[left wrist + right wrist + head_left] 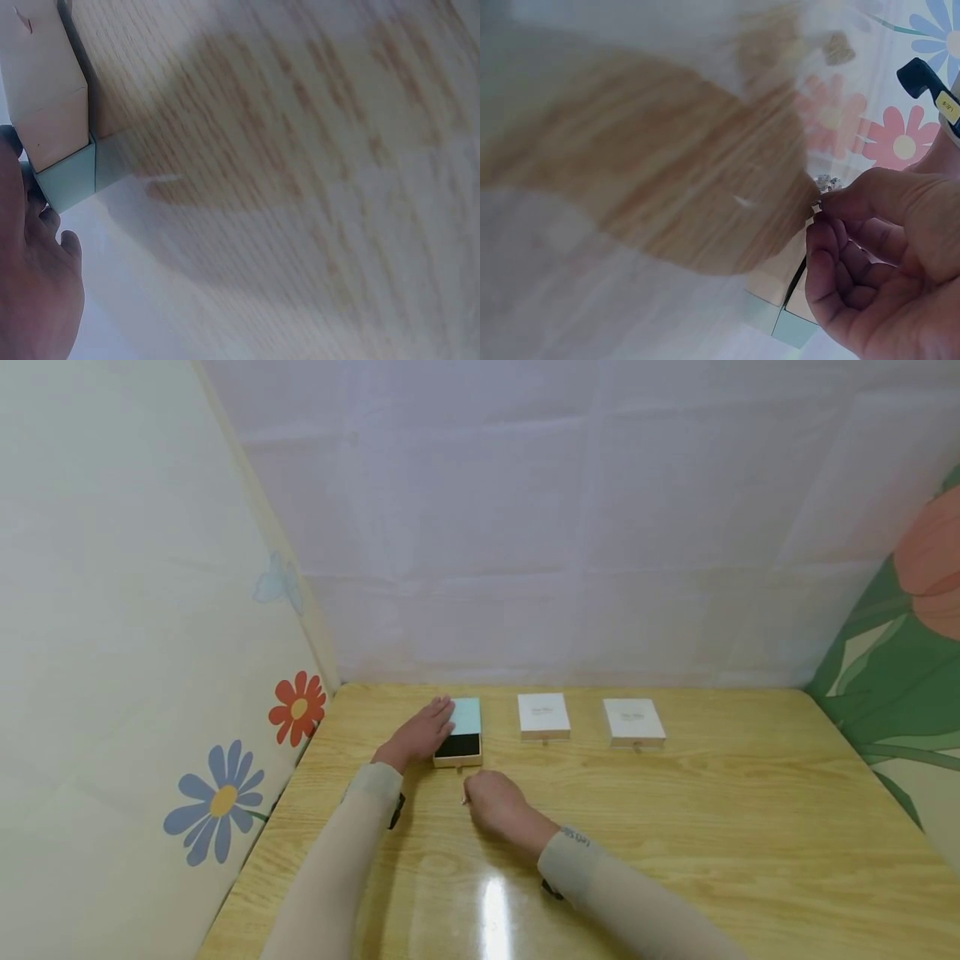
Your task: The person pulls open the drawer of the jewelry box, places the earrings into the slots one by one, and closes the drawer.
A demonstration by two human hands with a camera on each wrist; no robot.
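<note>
- Head view: on the wood-grain desk (697, 827), a drawer box (468, 727) lies left of centre; its black-lined drawer (450, 762) sticks partway out of the turquoise sleeve (467, 713), towards the person.
- The left hand (422, 732) lies along the box's left side, its fingers nearly straight and touching the sleeve.
- The right hand (495, 802) is just in front of the drawer, its fingers curled, with a small trinket (465, 798) at their tips, outside the box.
- To the right of the drawer box, the nearer white box (543, 713) and the farther white box (632, 720) lie closed and apart, each with a small pull tab in front.
- Left wrist view: the left fingers reach behind the sleeve's edge; the drawer's pale side shows.
- Right wrist view: thumb and forefinger pinch the glittering trinket, too small to identify; the other fingers curl towards the palm. The drawer box is partly hidden behind this hand.
</note>
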